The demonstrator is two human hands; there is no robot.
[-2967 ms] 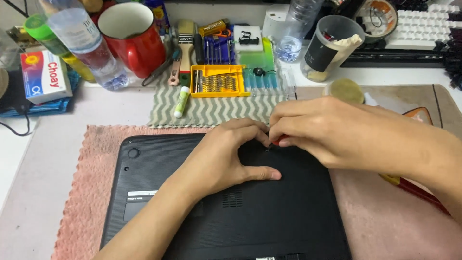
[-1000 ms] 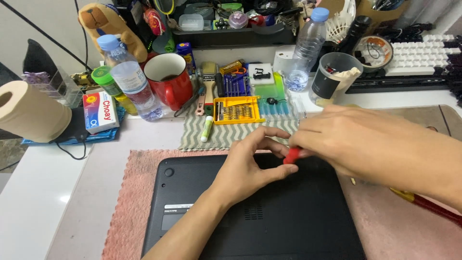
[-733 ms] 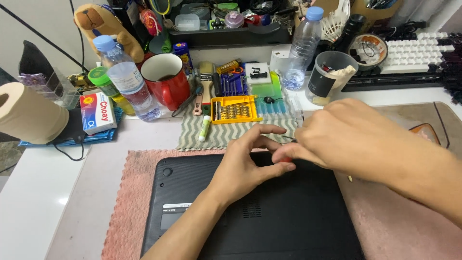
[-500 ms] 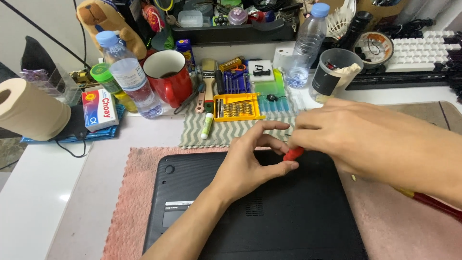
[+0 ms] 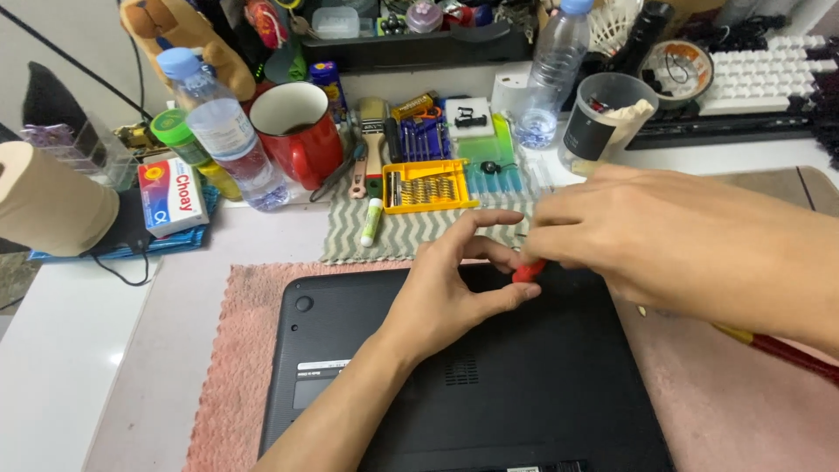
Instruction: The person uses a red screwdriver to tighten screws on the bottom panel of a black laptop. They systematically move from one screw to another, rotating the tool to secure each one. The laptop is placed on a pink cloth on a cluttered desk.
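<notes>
Pinched in the right hand (image 5: 664,249) is one small red-handled screwdriver (image 5: 530,270), its handle showing just below the fingertips, over the rear edge of one upturned black plastic laptop (image 5: 489,385). One left hand (image 5: 446,293) is curled loosely beside it, holding nothing. Beyond the grip, one yellow bit tray (image 5: 426,186), two clear water bottles (image 5: 229,131) and one red mug (image 5: 297,131) are seen.
</notes>
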